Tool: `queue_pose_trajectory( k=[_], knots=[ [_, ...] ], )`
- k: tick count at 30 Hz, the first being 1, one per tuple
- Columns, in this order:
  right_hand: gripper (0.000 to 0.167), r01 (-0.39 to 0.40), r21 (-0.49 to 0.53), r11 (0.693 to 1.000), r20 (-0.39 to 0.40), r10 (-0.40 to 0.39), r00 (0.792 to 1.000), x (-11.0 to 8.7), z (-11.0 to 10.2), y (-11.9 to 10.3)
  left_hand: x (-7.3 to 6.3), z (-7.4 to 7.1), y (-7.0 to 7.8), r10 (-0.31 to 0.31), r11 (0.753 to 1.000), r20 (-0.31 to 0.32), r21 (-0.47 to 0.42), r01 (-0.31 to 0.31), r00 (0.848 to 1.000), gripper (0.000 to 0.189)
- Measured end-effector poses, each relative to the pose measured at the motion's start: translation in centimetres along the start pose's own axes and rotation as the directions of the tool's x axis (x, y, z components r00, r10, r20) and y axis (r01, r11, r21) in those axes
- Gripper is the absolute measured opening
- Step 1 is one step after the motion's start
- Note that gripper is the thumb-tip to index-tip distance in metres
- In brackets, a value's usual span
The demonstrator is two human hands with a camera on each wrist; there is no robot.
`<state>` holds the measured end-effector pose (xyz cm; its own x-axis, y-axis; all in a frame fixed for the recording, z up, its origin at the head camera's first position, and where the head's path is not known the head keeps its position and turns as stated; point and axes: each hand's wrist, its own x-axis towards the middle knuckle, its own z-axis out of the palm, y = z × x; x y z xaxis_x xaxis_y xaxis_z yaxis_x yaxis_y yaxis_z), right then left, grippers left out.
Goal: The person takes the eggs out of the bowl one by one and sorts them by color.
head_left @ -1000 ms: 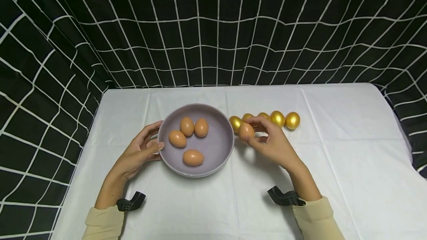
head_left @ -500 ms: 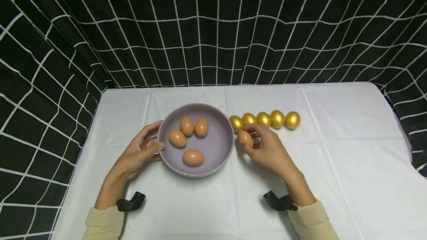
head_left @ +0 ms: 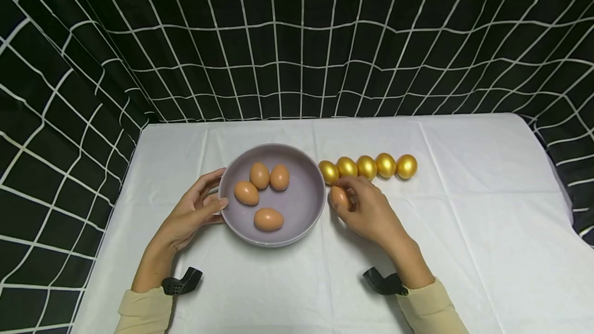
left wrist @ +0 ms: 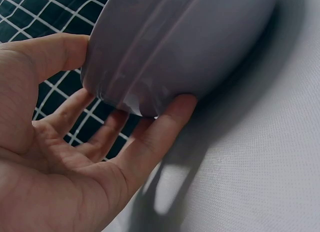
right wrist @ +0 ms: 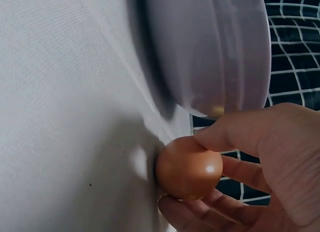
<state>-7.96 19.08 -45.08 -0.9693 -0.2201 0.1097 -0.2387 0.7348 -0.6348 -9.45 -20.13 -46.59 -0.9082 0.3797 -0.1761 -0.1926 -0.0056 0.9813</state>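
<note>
A brown egg (head_left: 341, 198) is gripped between the thumb and fingers of my right hand (head_left: 368, 214), just right of the purple-grey bowl (head_left: 297, 220). In the right wrist view that egg (right wrist: 187, 168) is right at the white cloth. My left hand (head_left: 197, 211) holds the bowl's left side, thumb at the rim and fingers against the outer wall (left wrist: 165, 52). Inside the bowl lie several brown eggs, three grouped toward the back left and one egg (head_left: 268, 219) nearer the front.
Several gold eggs (head_left: 366, 167) form a row behind my right hand, the leftmost close by the bowl's rim. White cloth (head_left: 487, 210) covers the table. A black curtain with a white grid (head_left: 297, 45) hangs behind it and along both sides.
My right hand has moved toward me and lowered with the brown egg, away from the gold row, uncovering the gold eggs. The left hand and bowl have stayed put.
</note>
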Motion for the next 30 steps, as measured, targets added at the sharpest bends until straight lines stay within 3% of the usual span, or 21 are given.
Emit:
queue_pose_trajectory(
  k=[20,24,30],
  knots=[
    [0.036,-0.040,-0.068,0.997,-0.033,0.038,0.999,-0.5,-1.4,-1.6,-0.1,0.0,0.0,-0.004,1.000,-0.012,0.007,0.004,1.000,0.073],
    [0.035,-0.004,-0.007,1.000,-0.050,0.003,0.999,-0.3,-1.9,-2.3,0.0,0.0,0.0,-0.003,1.000,-0.009,0.008,0.003,1.000,0.073],
    [0.032,0.123,0.032,0.992,-0.044,-0.121,0.992,0.7,-2.2,-3.7,0.1,-0.1,0.0,-0.005,1.000,-0.009,0.002,0.005,1.000,0.074]
  ],
)
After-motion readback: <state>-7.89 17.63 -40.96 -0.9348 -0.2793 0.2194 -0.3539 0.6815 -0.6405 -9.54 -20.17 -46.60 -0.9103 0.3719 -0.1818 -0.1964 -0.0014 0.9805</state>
